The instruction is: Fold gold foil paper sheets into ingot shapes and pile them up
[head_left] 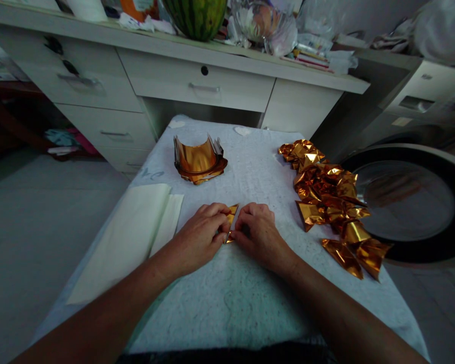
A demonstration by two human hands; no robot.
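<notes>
Near the middle of the cloth-covered table (212,313), a small piece of gold foil (231,215) lies between my hands. My left hand (208,230) pinches its left side, fingers curled over it. Curled in as well, my right hand (256,227) has its thumb and fingertips on the foil's lower right edge. Parts of the foil are hidden under the fingers. A curved stack of gold foil sheets (199,159) stands beyond my left hand. Several folded gold foil pieces (326,187) form a long pile to the right.
White paper sheets (129,232) lie at the table's left. Behind stands a white drawer desk (235,76) bearing a watermelon (197,15), a glass bowl (254,20) and plastic bags. A front-loading washing machine (413,116) is close to the table's right side.
</notes>
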